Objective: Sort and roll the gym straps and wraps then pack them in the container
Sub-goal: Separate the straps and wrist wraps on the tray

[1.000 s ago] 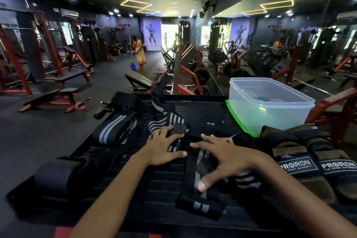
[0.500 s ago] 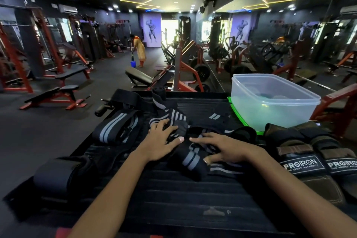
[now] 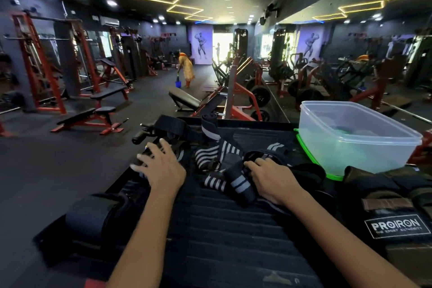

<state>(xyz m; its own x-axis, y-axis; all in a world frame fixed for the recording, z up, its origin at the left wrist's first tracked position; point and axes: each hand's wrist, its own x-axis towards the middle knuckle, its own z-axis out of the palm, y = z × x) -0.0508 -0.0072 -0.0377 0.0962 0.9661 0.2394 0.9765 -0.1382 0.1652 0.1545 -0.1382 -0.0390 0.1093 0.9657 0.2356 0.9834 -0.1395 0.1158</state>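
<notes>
A heap of black wraps with grey stripes (image 3: 222, 166) lies on a black ribbed surface (image 3: 222, 241). My right hand (image 3: 271, 177) lies on the right side of the heap, fingers curled into the straps beside a striped wrap end (image 3: 238, 184). My left hand (image 3: 161, 166) has its fingers spread flat over a black and grey striped wrap (image 3: 180, 155) at the left edge. A clear plastic container (image 3: 355, 138) stands at the back right on a green lid (image 3: 311, 156).
Black PROIRON weight cuffs (image 3: 395, 220) lie at the right. A black padded roll (image 3: 91, 215) sits at the near left, a black strap and a handle (image 3: 142, 134) at the far left. Behind are benches, racks and a person with a blue bucket.
My left hand has moved left from the middle of the heap to the striped wrap at the left edge. My right hand has stayed on the bunched wraps. The camera has tilted slightly.
</notes>
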